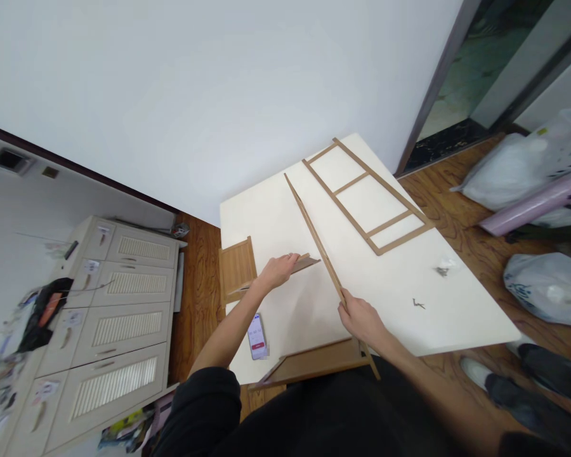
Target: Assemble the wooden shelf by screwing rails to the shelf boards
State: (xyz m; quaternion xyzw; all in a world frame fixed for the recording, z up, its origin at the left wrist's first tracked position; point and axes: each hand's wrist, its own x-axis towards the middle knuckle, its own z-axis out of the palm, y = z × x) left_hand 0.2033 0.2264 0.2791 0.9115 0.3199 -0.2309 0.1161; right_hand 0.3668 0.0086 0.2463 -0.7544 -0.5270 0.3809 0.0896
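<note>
Frame (318,243) in right hand (361,320), long axis apparently toward wall (266,95).

Honey-tan wood on a cream tabletop (261,219)
Plain tan on the ladder-shaped frame (389,223) right of centre; tan with fine stripes on the panel (236,270) left of centre; orange-brown floor (200,273) with dark swirling grain; off-white cabinet (99,317) with ribbed insets, lower left; lilac roll (533,203) at right; black sleeve (207,400) at bottom

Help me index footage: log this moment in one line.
left hand: holds short brown wooden piece | right hand: grips long brown wooden frame | white table: ladder-shaped brown wooden frame
</note>
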